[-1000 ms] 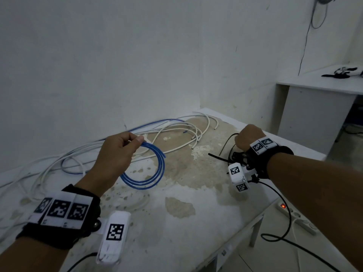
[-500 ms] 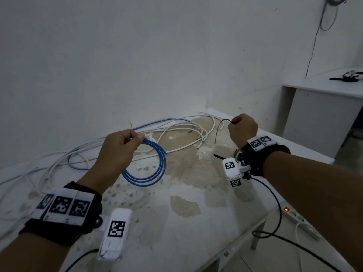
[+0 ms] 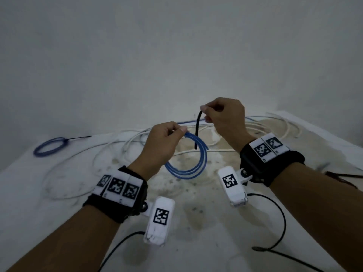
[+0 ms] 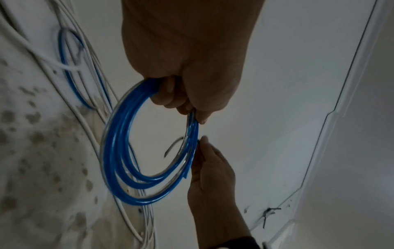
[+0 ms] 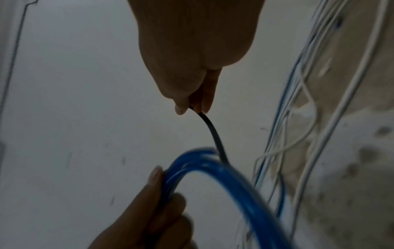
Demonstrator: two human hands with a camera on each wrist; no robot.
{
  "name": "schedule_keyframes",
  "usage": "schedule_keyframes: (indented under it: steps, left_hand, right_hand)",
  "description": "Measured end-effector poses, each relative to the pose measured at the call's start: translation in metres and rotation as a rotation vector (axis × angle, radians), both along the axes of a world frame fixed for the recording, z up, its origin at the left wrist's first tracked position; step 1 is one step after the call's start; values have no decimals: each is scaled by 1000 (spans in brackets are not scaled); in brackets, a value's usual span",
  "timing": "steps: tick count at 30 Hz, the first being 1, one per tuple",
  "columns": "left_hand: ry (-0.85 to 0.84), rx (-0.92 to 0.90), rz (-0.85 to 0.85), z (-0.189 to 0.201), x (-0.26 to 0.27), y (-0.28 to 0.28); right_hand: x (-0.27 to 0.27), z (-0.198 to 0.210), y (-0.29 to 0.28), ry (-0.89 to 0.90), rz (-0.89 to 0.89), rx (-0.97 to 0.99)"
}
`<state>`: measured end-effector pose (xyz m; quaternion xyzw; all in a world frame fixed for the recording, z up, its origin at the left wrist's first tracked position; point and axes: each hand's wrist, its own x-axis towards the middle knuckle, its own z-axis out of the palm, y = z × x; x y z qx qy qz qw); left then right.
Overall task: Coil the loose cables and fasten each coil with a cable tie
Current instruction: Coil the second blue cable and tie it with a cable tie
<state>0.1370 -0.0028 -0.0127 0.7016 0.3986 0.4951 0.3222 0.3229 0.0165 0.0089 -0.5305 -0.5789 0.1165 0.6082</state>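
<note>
**Blue coil held up, black tie at its rim**

While we hold both hands above the stained white table (image 3: 59, 222), our left hand (image 3: 159, 146) grips the round coil of blue plastic cable (image 3: 193, 169), fingers and thumb curled round its top so the loop hangs clear of the surface. Our right hand (image 3: 225, 120) pinches the thin black cable tie (image 3: 197, 132) between thumb and forefinger; the tie hangs down with its free end at the coil's upper rim, passing just behind the blue strands in the right wrist view. Behind our hands, loose white cables (image 3: 255, 126) sprawl across the table. 1 smaller blue coil (image 3: 50, 147) lies well apart at the far left, with a thin black tail sticking out beside it.
</note>
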Motion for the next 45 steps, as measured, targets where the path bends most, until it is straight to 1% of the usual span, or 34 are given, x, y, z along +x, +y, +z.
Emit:
schedule_keyframes:
  steps: [3, 5, 7, 11, 16, 19, 21, 23, 26, 29, 31, 34, 36, 37, 39, 41, 42, 43, 45]
  left_hand:
    - [-18, -8, 78, -3, -32, 5]
    - [-38, -20, 122, -7, -52, 10]
    - [-52, -22, 162, -10, -70, 16]
    - [-70, 0, 168, -12, -90, 28]
    - [-115, 39, 205, -14, -89, 44]
    - [-143, 28, 253, -15, -87, 54]
    - [-174, -2, 274, -14, -87, 59]
    - [-190, -73, 279, -11, -86, 62]
    - [-89, -151, 254, -4, -83, 65]
    - [-27, -263, 157, 2, -85, 70]
    - [9, -322, 124, 4, -86, 73]
    - [32, -310, 179, 5, -85, 76]
    - [-9, -273, 263, 7, -85, 76]
    - [-32, -255, 301, 8, -87, 76]
    - [-56, -213, 354, 11, -93, 76]
    - [-75, -188, 400, 12, -100, 75]
    - [-86, -185, 421, 13, -103, 74]
    - [-93, -182, 435, 14, -105, 74]
    - [-100, -179, 438, 15, -105, 73]
  right_hand:
    - [-57, 2, 7, -44, 238, -51]
    - [-84, -1, 15, -86, 332, -83]
    - [-104, -8, 24, -77, 389, -117]
    - [-130, -19, 39, -58, 404, -121]
    - [-144, -17, 50, 104, 452, -187]
    - [-145, -17, 55, 157, 479, -208]
    - [-143, -17, 58, 151, 477, -201]
    - [-140, -16, 60, 138, 462, -198]
    - [-135, -15, 64, 137, 443, -184]
    - [-129, -14, 68, 66, 426, -174]
    - [-125, -15, 69, -3, 427, -178]
    - [-124, -16, 72, -139, 392, -166]
    - [-125, -13, 73, -279, 296, -147]
    - [-124, -9, 71, -333, 276, -140]
    - [-121, -1, 66, -469, 338, -127]
    - [-121, 8, 55, -610, 472, -126]
    - [-122, 11, 51, -643, 530, -131]
    - [-125, 12, 49, -639, 568, -120]
    - [-133, 12, 45, -554, 592, -45]
